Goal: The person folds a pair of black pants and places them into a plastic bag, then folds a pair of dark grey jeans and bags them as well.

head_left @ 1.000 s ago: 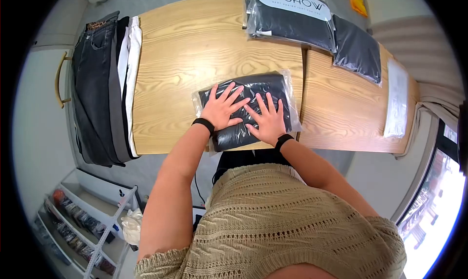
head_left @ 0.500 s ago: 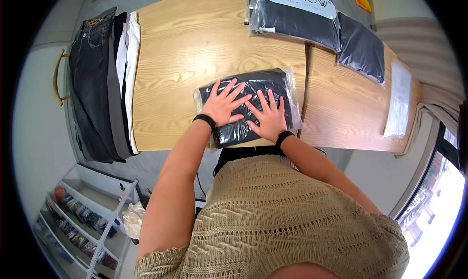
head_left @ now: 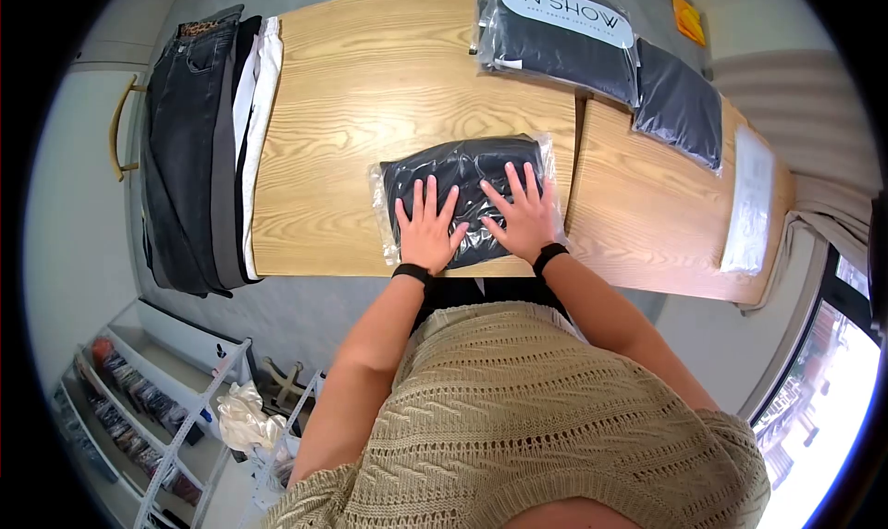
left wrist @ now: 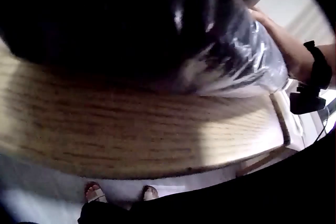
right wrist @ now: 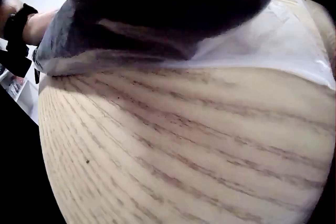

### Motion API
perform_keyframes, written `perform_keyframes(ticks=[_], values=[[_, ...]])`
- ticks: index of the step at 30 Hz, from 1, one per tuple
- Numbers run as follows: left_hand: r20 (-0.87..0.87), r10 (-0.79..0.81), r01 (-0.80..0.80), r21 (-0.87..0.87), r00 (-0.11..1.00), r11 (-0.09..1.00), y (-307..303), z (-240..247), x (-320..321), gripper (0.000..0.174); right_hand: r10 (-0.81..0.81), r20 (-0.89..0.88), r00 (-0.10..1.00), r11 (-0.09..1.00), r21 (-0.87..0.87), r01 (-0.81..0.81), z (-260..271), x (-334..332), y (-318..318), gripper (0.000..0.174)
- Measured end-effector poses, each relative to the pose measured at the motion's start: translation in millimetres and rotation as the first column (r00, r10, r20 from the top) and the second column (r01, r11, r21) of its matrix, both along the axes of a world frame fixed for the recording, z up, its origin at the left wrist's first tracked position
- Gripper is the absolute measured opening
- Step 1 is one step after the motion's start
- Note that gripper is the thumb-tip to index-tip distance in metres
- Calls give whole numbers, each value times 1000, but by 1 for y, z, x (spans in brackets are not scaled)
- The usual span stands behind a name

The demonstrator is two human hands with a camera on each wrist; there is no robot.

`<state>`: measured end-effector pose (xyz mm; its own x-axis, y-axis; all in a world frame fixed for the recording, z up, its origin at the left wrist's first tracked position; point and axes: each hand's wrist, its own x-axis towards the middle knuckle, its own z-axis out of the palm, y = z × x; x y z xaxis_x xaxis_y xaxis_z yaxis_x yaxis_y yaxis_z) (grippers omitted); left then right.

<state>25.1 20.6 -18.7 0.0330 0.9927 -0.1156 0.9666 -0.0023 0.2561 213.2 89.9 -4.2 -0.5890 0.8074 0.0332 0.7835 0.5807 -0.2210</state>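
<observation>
A folded dark garment in a clear plastic bag (head_left: 470, 164) lies at the front edge of the wooden table. The left hand (head_left: 428, 233) rests flat on its left half, fingers spread and pointing away from the body. On the right half lies the right hand (head_left: 525, 219), palm down with the fingers spread. In the left wrist view the shiny bag (left wrist: 226, 50) fills the upper part above the table edge. The right wrist view has the bag's clear margin (right wrist: 252, 43) flat on the wood.
Dark and white trousers (head_left: 190, 150) are stacked at the table's left end. Bagged dark garments (head_left: 555, 53) stand at the back right, one labelled IN SHOW, beside another dark package (head_left: 680, 104). Clear bags (head_left: 749, 201) lie at the right end. A shelf rack (head_left: 148, 409) is at the lower left.
The left hand has moved down and slightly right on the bag, its fingers now pointing more straight ahead. The right hand has shifted slightly on the bag's right side.
</observation>
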Motion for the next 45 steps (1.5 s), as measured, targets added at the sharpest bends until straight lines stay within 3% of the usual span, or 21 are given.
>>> perform_keyframes(ticks=[3,15,25,28,30,31,32,34,35,37,38,39,40,41,43,44,45], values=[[-20,24,-25,-17,1000,1000,6,-12,0,67,10,49,999,999,-47,-8,-4,-2,6,58],[-30,20,-23,-98,999,995,11,-24,0,69,13,-20,1000,983,-182,-16,-19,0,16,61],[-40,27,-26,25,999,999,10,-20,3,68,-3,-74,997,995,-100,-5,-11,3,11,54],[-1,6,-6,69,1000,998,10,-12,-1,69,22,-51,998,995,-93,-26,-1,6,11,62],[145,-4,3,10,989,1000,4,-2,-12,73,-61,-195,979,979,-204,20,8,19,15,69],[192,77,-88,49,978,995,-3,7,-18,72,-120,-334,935,978,-200,54,13,27,17,76],[241,156,-181,84,958,980,-10,13,-26,71,-227,-345,911,967,-194,168,19,36,15,74],[349,306,-369,130,886,920,-31,13,-49,68,-562,-316,764,816,-364,450,10,54,10,76],[368,393,-456,99,843,885,-43,2,-58,65,-561,-318,764,817,-363,449,3,64,9,76],[385,479,-543,70,789,837,-57,-22,-71,62,-862,-205,464,384,-861,332,-16,80,10,78],[531,588,-603,-170,610,779,-62,-30,-76,57,-859,-208,467,387,-861,329,-26,83,10,78],[610,689,-589,-409,391,697,-67,-36,-80,54,-841,-177,511,396,-845,360,-36,85,8,66],[608,690,-590,-408,393,696,-71,-46,-85,54,-823,-143,549,404,-828,390,-50,89,6,54],[656,697,-470,-536,290,701,-72,-57,-89,51,-840,-175,514,309,-932,189,-82,98,7,50],[692,711,-191,-687,123,701,-67,-51,-90,45,-811,-161,563,280,-951,131,-60,85,3,58],[759,635,-215,-602,145,769,-65,-37,-83,43,-776,-148,614,247,-966,79,-43,78,2,66],[792,598,-185,-574,125,798,-65,-37,-81,43,-736,-161,657,311,-943,117,-26,75,0,62]])
